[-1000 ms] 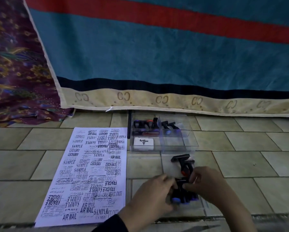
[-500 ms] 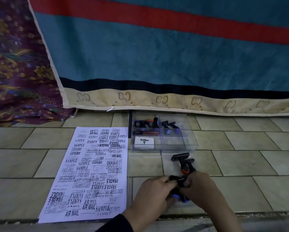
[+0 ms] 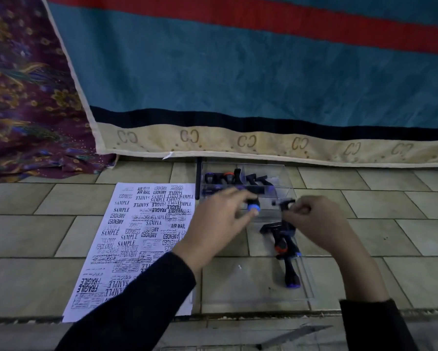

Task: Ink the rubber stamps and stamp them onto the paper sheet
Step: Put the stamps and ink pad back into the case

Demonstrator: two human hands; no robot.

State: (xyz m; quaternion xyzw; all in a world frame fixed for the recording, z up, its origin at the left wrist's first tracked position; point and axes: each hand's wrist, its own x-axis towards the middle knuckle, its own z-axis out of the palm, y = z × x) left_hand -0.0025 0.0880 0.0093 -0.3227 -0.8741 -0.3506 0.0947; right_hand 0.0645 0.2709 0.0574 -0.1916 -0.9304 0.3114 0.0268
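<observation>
A white paper sheet (image 3: pixel 136 239) covered in black stamp prints lies on the tiled floor at left. My left hand (image 3: pixel 217 221) holds a black stamp with a blue-tipped handle (image 3: pixel 252 203) above the clear box (image 3: pixel 286 183). My right hand (image 3: pixel 319 219) pinches a small black stamp (image 3: pixel 285 203) beside it. Several more stamps (image 3: pixel 282 239) with orange and blue handle ends lie in the clear lid tray (image 3: pixel 307 282) below my hands. Other stamps (image 3: pixel 234 177) rest in the box's far compartments. The ink pad is hidden behind my left hand.
A teal, red and beige patterned cloth (image 3: pixel 263 84) hangs right behind the box. Purple floral fabric (image 3: pixel 22 97) is heaped at the far left. Bare floor tiles (image 3: pixel 395 224) stretch to the right.
Both hands have lifted away from the lid tray toward the box, each carrying a stamp. The camera has moved closer and tilted down.
</observation>
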